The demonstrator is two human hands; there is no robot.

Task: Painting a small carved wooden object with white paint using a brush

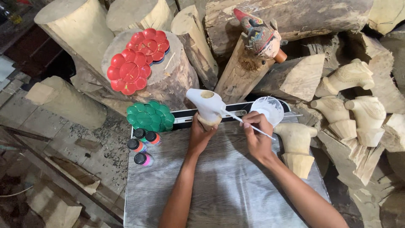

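1. Left hand [201, 135] grips the white-painted wooden carving [208, 105] by its bare base, above the grey board [228, 185].
2. Right hand [256, 137] pinches a thin brush [249, 124], its tip touching the carving.
3. Carving seems rigid, light; the paint is probably wet, so the base is the place to hold it.

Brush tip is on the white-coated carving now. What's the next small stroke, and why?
Probably draw the brush in the right hand down toward the carving's base: the wooden carving held by the left hand is white on top, but bare wood shows just above the fingers.
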